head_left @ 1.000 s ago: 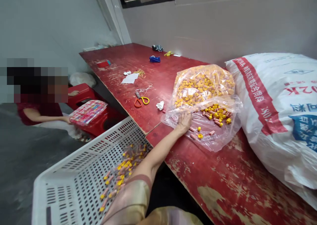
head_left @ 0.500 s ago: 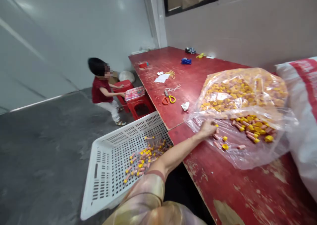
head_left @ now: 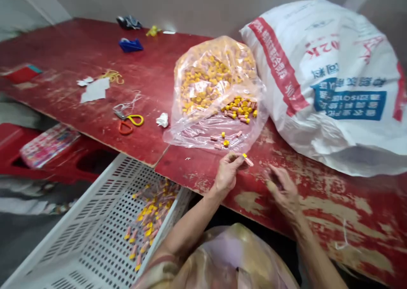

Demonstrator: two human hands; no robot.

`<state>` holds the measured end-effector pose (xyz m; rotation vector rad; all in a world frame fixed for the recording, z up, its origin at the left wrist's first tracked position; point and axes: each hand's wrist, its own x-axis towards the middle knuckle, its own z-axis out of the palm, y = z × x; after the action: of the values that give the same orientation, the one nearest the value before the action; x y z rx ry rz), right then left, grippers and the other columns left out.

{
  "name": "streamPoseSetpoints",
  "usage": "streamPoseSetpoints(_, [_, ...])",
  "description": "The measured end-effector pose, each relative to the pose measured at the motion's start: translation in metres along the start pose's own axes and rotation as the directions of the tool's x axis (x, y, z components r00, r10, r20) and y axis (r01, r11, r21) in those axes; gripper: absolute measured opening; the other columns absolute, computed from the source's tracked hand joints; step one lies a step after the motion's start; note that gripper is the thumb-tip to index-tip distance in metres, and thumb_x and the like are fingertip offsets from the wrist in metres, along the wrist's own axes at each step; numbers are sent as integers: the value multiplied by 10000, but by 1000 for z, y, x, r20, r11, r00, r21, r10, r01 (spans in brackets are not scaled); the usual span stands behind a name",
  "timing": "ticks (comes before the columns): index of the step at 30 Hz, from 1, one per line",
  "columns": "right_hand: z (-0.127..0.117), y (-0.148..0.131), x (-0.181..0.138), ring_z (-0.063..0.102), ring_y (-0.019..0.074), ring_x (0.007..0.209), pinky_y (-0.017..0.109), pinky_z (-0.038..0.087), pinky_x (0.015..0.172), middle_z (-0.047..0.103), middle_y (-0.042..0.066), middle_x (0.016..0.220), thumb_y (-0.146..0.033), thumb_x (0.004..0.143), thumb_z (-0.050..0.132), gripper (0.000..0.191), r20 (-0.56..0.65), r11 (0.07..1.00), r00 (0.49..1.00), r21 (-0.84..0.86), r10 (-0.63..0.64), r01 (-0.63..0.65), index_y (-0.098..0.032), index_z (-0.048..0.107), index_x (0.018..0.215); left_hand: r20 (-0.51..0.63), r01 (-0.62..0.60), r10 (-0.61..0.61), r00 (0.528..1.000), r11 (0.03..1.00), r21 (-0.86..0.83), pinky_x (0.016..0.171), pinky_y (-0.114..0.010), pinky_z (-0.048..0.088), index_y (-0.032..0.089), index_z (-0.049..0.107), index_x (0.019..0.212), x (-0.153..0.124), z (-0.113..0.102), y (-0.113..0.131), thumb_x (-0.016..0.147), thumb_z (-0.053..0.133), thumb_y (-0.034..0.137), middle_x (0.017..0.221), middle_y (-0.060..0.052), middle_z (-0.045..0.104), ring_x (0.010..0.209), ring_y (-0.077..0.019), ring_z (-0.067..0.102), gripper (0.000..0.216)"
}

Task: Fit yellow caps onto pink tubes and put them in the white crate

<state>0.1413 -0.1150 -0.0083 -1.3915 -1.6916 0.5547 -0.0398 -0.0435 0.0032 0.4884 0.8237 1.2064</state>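
Note:
My left hand pinches a small pink tube with a yellow cap above the table's front part. To its right is my right hand, its fingers curled and thumb close to the forefinger; blur hides what is between them, perhaps something clear. Beyond my hands lies a large clear plastic bag full of the same yellow-capped pieces, with several loose pieces at its mouth. Below the table edge on the left, a white slotted basket holds several capped pieces in clear wrapping.
On the red table lie scissors, crumpled paper, a white sheet, rubber bands and a blue tape dispenser. A big white sack stands at right. Red stools are at left.
The view has swung right. My left hand has come back from the bag's mouth with a capped tube in it. My right hand has come into view; the person at left is mostly out of it.

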Motion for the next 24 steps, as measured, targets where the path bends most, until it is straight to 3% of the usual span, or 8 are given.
streamPoseSetpoints(4, [22, -7, 9, 546, 205, 1002, 362, 492, 854, 518, 97, 1110, -268, 919, 482, 339, 38, 996, 996, 29, -84, 83, -233, 509, 1254, 28, -39, 36, 999, 992, 117, 692, -234, 493, 150, 675, 720, -22, 5, -24, 665, 762, 310, 665, 7, 657, 642, -97, 601, 190])
streamPoseSetpoints(10, [33, -3, 10, 532, 202, 989, 352, 475, 850, 524, 86, 1059, -249, 918, 479, 241, 6, 989, 990, 19, -144, 144, -216, 527, 1152, 99, -180, 154, 983, 917, 357, 850, -257, 473, 176, 726, 813, -37, 0, -24, 777, 670, 324, 931, -46, 677, 876, -139, 619, 162])
streamPoseSetpoints(16, [59, -11, 6, 533, 191, 992, 333, 498, 809, 495, 102, 1079, -200, 926, 450, 260, -76, 978, 975, -26, -207, 205, -194, 489, 1183, 41, -203, 202, 979, 913, 354, 737, -229, 486, 154, 689, 737, -37, -5, -19, 676, 754, 276, 845, -28, 667, 763, -120, 614, 152])
streamPoseSetpoints(18, [62, -19, 11, 537, 181, 996, 321, 502, 816, 493, 105, 1090, -194, 934, 429, 290, -2, 973, 973, 13, -232, 232, -191, 471, 1221, 44, -184, 180, 983, 924, 335, 707, -229, 487, 145, 672, 722, -34, -12, -13, 683, 749, 274, 787, -21, 666, 707, -112, 609, 156])
streamPoseSetpoints(20, [52, -23, 17, 552, 179, 979, 322, 503, 816, 506, 108, 1116, -227, 940, 427, 308, 89, 967, 963, 46, -253, 250, -195, 480, 1242, 13, -180, 184, 983, 938, 296, 683, -240, 495, 144, 652, 730, -32, -24, 1, 697, 737, 294, 719, -14, 661, 650, -111, 609, 176])
streamPoseSetpoints(21, [42, -21, 19, 560, 185, 968, 336, 498, 820, 522, 107, 1117, -252, 941, 430, 298, 75, 968, 966, 33, -249, 247, -199, 506, 1225, -33, -199, 217, 976, 939, 279, 674, -246, 500, 148, 641, 747, -33, -34, 11, 694, 737, 306, 695, -8, 658, 632, -112, 610, 192])
streamPoseSetpoints(22, [28, -16, 20, 567, 194, 953, 352, 489, 821, 544, 106, 1103, -282, 941, 438, 281, 8, 976, 976, -5, -218, 218, -202, 540, 1189, -103, -232, 269, 958, 933, 274, 665, -247, 503, 154, 632, 775, -34, -47, 22, 682, 743, 315, 684, -1, 655, 622, -113, 611, 217])
streamPoseSetpoints(24, [-8, 8, 21, 572, 228, 939, 393, 457, 821, 586, 112, 1015, -344, 940, 446, 260, -271, 992, 960, -118, -78, 48, -199, 596, 1095, -286, -305, 403, 869, 893, 331, 644, -236, 499, 160, 623, 826, -42, -81, 49, 637, 765, 331, 698, 7, 655, 623, -111, 611, 292])
